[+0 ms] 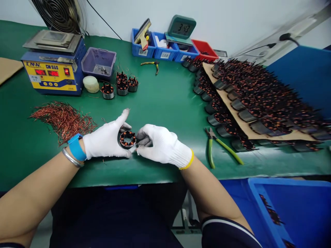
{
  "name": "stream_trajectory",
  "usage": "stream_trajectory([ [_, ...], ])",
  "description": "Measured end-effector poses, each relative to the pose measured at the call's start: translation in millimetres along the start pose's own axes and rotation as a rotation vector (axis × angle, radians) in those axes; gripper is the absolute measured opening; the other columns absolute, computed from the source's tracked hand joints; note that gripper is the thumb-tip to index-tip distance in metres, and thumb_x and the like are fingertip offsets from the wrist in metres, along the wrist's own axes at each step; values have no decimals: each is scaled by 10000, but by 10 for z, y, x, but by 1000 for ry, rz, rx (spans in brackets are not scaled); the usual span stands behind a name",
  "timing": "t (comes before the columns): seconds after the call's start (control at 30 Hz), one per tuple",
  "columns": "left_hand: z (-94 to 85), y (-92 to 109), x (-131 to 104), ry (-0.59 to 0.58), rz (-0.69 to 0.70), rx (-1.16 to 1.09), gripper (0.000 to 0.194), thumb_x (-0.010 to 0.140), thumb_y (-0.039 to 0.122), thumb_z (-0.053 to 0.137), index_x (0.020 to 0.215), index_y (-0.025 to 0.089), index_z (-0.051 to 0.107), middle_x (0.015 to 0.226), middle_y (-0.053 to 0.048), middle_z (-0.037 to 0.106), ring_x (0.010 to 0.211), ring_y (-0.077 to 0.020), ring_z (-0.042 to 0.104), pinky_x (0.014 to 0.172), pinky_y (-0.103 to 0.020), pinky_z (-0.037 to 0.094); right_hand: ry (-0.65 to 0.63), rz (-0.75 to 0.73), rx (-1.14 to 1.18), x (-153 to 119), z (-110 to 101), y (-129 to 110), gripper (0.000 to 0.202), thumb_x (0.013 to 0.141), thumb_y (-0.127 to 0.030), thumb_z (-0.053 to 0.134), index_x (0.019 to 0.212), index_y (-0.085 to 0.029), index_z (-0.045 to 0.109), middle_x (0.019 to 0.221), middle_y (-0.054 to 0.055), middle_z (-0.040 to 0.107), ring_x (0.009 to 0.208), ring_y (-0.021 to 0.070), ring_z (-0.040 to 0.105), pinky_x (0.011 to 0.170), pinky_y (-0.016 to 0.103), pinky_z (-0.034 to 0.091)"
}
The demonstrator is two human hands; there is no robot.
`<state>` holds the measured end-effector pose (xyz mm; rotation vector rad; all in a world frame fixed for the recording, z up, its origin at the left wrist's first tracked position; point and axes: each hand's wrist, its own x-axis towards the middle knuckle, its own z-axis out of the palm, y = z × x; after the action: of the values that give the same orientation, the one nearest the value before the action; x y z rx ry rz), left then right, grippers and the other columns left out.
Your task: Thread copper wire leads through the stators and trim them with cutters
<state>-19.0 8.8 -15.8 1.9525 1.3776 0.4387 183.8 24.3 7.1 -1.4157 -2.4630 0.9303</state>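
The head view is showing a green counter with its front edge running just below two gloved hands. The left hand and the right hand are both sitting near that edge, pinching a small round stator between them. The left thumb is sticking up. The stator is a metal ring with shiny copper coils and a star-shaped hole. Open green room is lying behind the hands.

The gloves are white and knitted. A fuzzy pile of cut copper wire is lying to the left, near the left wrist. Green-handled pliers are lying to the right, well apart. Behind them many stators are crowding a cardboard sheet. Three stators are standing farther back beside a blue and yellow machine. Nothing is blocking the hands.
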Motion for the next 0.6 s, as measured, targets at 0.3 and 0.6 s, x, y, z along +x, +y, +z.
stream_trajectory([
  [0.3, 19, -18, 37, -15, 65, 30, 1136, 656, 369, 692, 1517, 179, -25, 1097, -36, 664, 919, -185, 654, 876, -299, 491, 20, -32, -110, 29, -40, 105, 476, 779, -308, 601, 1251, -268, 553, 1175, 19, 643, 793, 141, 623, 594, 242, 371],
  [0.6, -23, -27, 30, -65, 57, 6, 1100, 670, 396, 687, 1521, 188, 22, 1137, -54, 653, 986, -212, 639, 941, -348, 483, -128, -122, -212, 39, -55, 117, 241, 903, -331, 460, 977, -242, 671, 949, 8, 699, 821, 166, 611, 572, 247, 283],
])
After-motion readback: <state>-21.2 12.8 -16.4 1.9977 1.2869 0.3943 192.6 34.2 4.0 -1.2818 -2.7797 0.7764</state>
